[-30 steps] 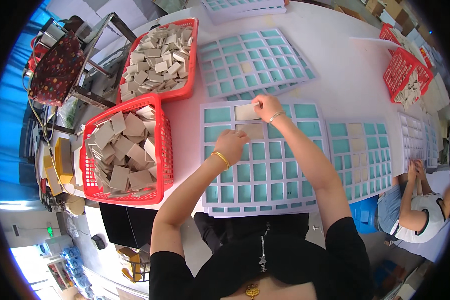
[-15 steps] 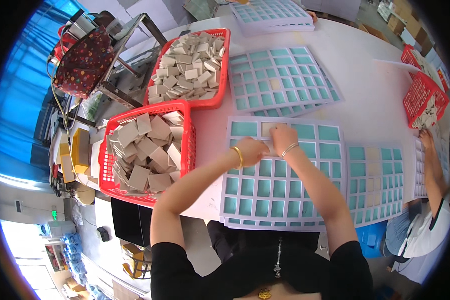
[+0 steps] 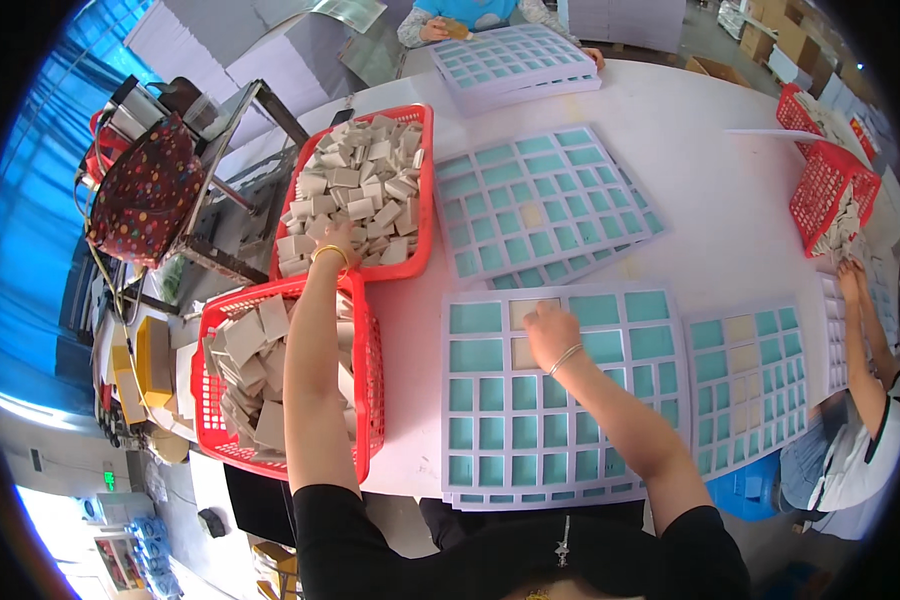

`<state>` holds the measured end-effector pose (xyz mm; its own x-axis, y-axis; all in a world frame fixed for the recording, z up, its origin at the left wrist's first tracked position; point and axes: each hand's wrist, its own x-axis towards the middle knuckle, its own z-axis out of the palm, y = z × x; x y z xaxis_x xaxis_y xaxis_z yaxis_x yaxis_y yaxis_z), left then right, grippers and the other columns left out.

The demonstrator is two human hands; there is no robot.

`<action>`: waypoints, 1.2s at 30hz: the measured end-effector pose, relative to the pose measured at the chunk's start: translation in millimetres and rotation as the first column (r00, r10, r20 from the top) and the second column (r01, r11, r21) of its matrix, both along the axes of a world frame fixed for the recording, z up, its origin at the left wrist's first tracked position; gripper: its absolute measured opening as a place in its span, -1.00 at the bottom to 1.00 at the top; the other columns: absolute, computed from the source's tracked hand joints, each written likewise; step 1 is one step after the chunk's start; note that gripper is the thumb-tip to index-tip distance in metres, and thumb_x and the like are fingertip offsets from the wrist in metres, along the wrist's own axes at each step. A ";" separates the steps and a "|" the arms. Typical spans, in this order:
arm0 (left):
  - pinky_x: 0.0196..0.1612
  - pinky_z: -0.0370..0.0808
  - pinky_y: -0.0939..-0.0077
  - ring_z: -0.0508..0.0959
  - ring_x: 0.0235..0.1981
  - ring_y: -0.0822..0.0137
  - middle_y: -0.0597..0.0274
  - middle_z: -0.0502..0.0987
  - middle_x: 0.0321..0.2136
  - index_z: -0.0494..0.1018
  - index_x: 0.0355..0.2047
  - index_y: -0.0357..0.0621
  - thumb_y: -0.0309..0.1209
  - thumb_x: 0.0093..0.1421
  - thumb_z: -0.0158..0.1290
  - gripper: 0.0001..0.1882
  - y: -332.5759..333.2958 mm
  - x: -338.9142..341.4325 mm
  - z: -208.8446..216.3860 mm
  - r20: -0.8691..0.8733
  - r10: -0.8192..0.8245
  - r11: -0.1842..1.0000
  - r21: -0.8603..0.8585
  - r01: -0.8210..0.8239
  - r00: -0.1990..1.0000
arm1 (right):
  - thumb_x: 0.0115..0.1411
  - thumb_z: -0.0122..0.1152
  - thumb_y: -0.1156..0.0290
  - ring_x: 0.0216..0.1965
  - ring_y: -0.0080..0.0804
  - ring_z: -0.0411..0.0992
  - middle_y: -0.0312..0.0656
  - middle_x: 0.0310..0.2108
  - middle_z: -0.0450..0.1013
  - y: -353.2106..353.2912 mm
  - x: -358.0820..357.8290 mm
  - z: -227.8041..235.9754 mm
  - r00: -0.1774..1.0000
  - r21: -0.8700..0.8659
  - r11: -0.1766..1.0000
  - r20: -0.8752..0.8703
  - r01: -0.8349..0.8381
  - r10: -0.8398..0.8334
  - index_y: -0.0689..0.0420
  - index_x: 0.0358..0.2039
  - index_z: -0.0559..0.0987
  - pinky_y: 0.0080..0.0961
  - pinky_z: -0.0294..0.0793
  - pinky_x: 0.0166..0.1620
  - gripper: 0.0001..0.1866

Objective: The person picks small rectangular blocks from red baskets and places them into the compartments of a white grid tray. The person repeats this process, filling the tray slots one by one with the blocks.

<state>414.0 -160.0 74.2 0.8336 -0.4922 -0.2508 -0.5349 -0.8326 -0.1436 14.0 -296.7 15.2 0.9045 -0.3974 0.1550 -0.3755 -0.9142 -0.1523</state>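
At the far red basket, head view: left arm outstretched, left hand fingers-down among small beige tiles, long axes mixed; grasp hidden, cannot tell. White-and-teal grid tray lies rightward, closer in. Right hand, nearer it, curls over beige panels; grip unclear.

"Where could a hand have passed?"
"On my monitor I saw a strip of bare table between the front basket and the front board."
"What blocked it?"
"The left forearm crossed over the front basket; the rear basket and rear board pinched the strip."
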 end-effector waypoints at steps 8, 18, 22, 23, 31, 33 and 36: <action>0.11 0.38 0.11 0.32 0.14 -0.06 0.09 0.05 0.27 0.28 0.13 0.22 -0.33 -0.11 0.27 -0.27 -21.6 -40.5 29.5 -0.019 0.056 0.998 -0.007 -0.056 0.998 | -0.06 0.14 0.46 -0.33 -0.26 0.46 -0.16 -0.36 0.42 1.1 -6.8 -0.1 1.000 -0.006 1.000 0.018 -0.017 0.017 0.11 -0.46 0.56 -0.39 0.48 -0.41 -0.90; -0.04 0.46 0.16 0.51 -0.10 -0.04 -0.11 0.48 -0.13 0.45 -0.10 0.00 -0.39 -0.02 0.20 -0.58 -6.7 -11.8 1.1 0.159 0.036 0.944 -0.330 0.019 0.987 | -0.06 0.12 0.48 -0.34 -0.27 0.48 -0.14 -0.34 0.41 3.0 -11.2 0.4 0.999 -0.009 1.000 0.041 0.008 -0.008 0.16 -0.42 0.54 -0.37 0.51 -0.39 -0.86; -0.11 0.47 0.21 0.54 -0.13 0.04 -0.09 0.55 -0.25 0.48 -0.11 -0.07 -0.39 0.01 0.17 -0.63 9.3 16.4 -21.2 0.219 0.064 0.765 -0.637 0.093 0.974 | -0.06 0.12 0.49 -0.35 -0.26 0.47 -0.13 -0.33 0.41 6.8 -9.3 -0.7 0.999 -0.003 1.000 0.052 0.003 -0.003 0.18 -0.39 0.55 -0.36 0.51 -0.40 -0.83; -0.16 0.50 0.22 0.55 -0.16 0.07 -0.07 0.55 -0.26 0.47 -0.11 -0.11 -0.39 0.02 0.17 -0.62 9.1 14.2 -21.6 0.205 0.080 0.699 -0.709 0.091 0.976 | -0.06 0.12 0.50 -0.36 -0.25 0.47 -0.12 -0.33 0.41 6.2 -10.2 -2.1 0.998 0.002 1.000 0.059 -0.001 0.001 0.19 -0.38 0.55 -0.36 0.51 -0.40 -0.82; -0.64 0.50 0.60 0.60 -0.47 0.32 0.16 0.56 -0.34 0.42 -0.21 -0.22 -0.29 0.13 0.12 -0.70 7.6 -42.4 26.1 -0.599 -0.416 0.172 -0.790 -0.588 0.684 | -0.03 0.12 0.48 -0.34 -0.23 0.47 -0.14 -0.32 0.41 8.7 -8.4 0.2 0.999 0.007 0.999 -0.007 0.033 -0.033 0.17 -0.36 0.57 -0.35 0.51 -0.37 -0.82; -0.67 0.49 0.61 0.60 -0.49 0.31 0.14 0.56 -0.34 0.39 -0.17 -0.20 -0.28 0.14 0.10 -0.68 1.6 -79.7 40.0 -0.625 -0.546 0.266 -0.761 -0.591 0.559 | -0.03 0.13 0.47 -0.33 -0.21 0.48 -0.14 -0.29 0.42 2.9 -8.5 4.9 0.999 0.059 0.998 -0.030 0.031 -0.029 0.15 -0.33 0.57 -0.34 0.51 -0.34 -0.80; -0.71 0.44 0.64 0.60 -0.52 0.33 0.14 0.57 -0.36 0.35 -0.10 -0.17 -0.28 0.16 0.08 -0.64 -14.6 -153.6 41.1 -0.687 -0.602 0.378 -0.694 -0.612 0.407 | -0.02 0.16 0.46 -0.32 -0.19 0.48 -0.11 -0.20 0.43 -14.0 -10.7 8.6 0.999 0.160 0.987 -0.046 0.021 -0.013 0.11 -0.24 0.55 -0.35 0.51 -0.29 -0.74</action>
<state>260.4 -174.6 115.3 0.4704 -0.8645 -0.1770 0.1950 -0.0938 0.9763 3.4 -310.7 23.7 0.9020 -0.4291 0.0476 -0.4005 -0.8728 -0.2788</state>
